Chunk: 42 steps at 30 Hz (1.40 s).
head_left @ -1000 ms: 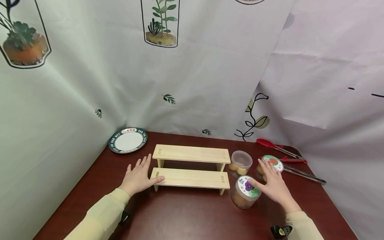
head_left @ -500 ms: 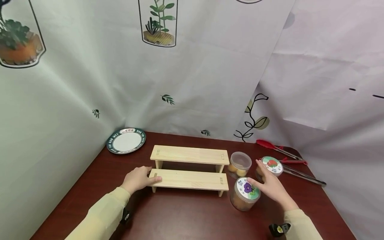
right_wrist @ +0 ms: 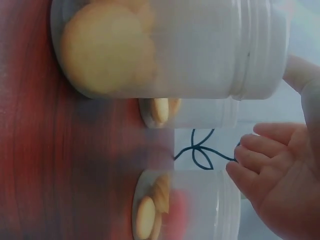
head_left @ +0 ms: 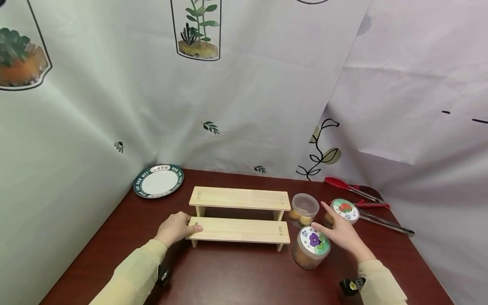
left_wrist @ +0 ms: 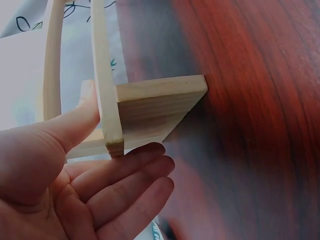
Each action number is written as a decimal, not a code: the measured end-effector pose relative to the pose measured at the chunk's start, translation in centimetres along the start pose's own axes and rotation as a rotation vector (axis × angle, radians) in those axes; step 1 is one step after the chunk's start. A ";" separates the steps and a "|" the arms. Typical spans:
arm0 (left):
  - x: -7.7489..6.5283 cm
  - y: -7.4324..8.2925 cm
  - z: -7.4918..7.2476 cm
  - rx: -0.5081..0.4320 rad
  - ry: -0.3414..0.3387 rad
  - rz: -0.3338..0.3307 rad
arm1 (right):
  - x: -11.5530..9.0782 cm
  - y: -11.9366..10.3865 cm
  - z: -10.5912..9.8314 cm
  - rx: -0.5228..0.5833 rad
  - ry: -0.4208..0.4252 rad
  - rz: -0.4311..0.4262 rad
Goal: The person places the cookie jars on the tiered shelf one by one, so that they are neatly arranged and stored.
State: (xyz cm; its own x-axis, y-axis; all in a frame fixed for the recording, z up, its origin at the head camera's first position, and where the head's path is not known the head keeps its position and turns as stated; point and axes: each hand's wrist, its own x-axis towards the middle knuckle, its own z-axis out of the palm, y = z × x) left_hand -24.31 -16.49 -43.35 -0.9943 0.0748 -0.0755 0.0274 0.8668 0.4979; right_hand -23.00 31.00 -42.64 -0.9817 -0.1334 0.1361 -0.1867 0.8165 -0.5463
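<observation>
A two-step wooden shelf [head_left: 240, 229] stands on the table. My left hand [head_left: 173, 229] grips the left end of its lower board. In the left wrist view the thumb lies over the board and the fingers [left_wrist: 135, 180] are at its underside. My right hand [head_left: 345, 235] is held over the jars at the right with its fingers extended, holding nothing. Nearest its thumb is a clear jar with a purple-flower lid [head_left: 314, 240]. A jar with a red-fruit lid [head_left: 345, 210] is beside the fingers. Round cookies [right_wrist: 107, 47] show inside the nearest jar.
A third clear jar [head_left: 304, 209], its top unlabelled, stands by the shelf's right end. Red-tipped tongs [head_left: 345, 185] and other metal tongs [head_left: 385, 221] lie at the far right. A green-rimmed plate [head_left: 158, 181] sits at the back left, near the printed curtain [head_left: 244, 106].
My left hand has come down from spread fingers to a grip on the lower board's end. The right hand has shifted slightly left over the jars.
</observation>
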 end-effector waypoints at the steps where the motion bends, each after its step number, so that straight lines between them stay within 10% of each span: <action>1: -0.1 0.0 0.0 -0.002 0.000 -0.006 | 0.2 0.0 0.1 0.005 -0.006 0.005; 42: 0.2 1.7 -0.4 0.331 -0.028 0.052 | 4.0 1.9 2.6 0.011 -0.026 0.050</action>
State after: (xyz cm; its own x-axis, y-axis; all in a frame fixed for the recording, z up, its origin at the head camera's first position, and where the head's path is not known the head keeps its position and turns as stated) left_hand -24.48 -15.24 -42.14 -0.9876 0.1327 -0.0837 0.1144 0.9743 0.1941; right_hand -27.38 30.54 -45.22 -0.9904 -0.1075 0.0873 -0.1381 0.8160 -0.5613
